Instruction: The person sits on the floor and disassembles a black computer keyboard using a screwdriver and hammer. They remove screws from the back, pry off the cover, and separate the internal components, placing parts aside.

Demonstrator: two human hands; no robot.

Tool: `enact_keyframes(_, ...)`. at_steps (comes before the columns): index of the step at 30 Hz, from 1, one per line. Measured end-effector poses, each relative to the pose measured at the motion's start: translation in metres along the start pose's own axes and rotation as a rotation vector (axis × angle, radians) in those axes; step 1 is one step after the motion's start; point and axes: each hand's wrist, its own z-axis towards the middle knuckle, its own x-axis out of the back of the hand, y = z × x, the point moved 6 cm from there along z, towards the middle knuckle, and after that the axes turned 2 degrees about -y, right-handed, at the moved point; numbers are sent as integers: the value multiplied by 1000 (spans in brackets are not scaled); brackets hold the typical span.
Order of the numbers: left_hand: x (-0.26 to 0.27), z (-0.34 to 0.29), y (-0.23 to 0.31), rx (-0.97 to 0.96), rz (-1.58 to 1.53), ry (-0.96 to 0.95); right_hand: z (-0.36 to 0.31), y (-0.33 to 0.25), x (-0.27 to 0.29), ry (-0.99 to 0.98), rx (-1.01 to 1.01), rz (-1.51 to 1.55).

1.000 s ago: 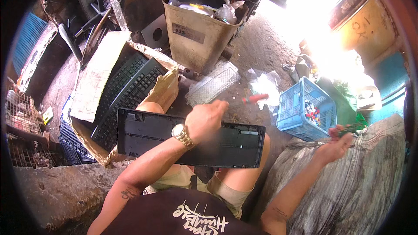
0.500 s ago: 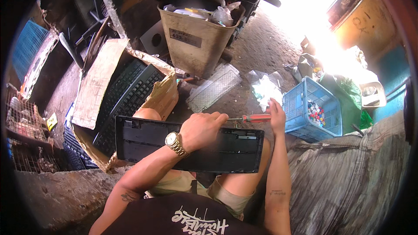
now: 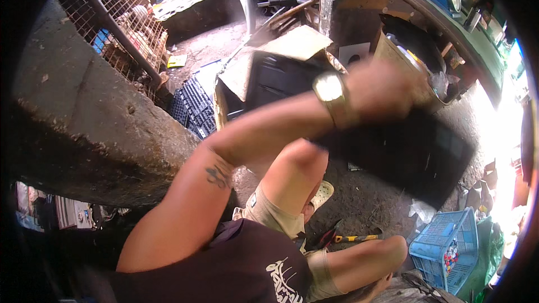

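My left hand [image 3: 387,90], blurred by motion, is raised at the upper right with its wrist watch showing. It grips a long black plastic keyboard shell [image 3: 404,154], which hangs tilted in front of me, its right end lower. My forearm crosses in front of the shell, and its left part overlaps the cardboard box. Beside my right knee, low in the view, a patch of skin seems to be my right hand [image 3: 384,283]; its fingers are not clear. The red screwdriver cannot be made out in that hand.
A cardboard box [image 3: 309,42] and loose keyboards [image 3: 193,104] lie at the upper left. A filled bin [image 3: 387,50] stands beyond my hand. A blue crate [image 3: 432,252] holds small coloured pieces at right. A yellow-and-black handled tool [image 3: 356,238] lies between my legs.
My left hand has lifted the keyboard shell off my lap, up and forward. The right hand has dropped away from the screwdriver's earlier place. The view has swung left.
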Motion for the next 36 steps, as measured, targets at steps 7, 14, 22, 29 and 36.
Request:
enact_keyframes(7, 250, -11, -202, 411, 702, 564, -14, -1, -14, 18, -52, -96)
enact_keyframes(14, 334, -146, -346, 870, 746, 485, -30, 11, 6, 95, -147, -195)
enact_keyframes(22, 313, -192, -402, 924, 650, 485, -43, 19, 118, 303, -258, -374)
enact_keyframes(29, 259, -145, -345, 715, 451, 731, -43, -187, 201, 553, 258, -586)
enact_keyframes(36, 67, -63, -140, 66, -487, 485, -111, -331, 16, 499, 801, -621)
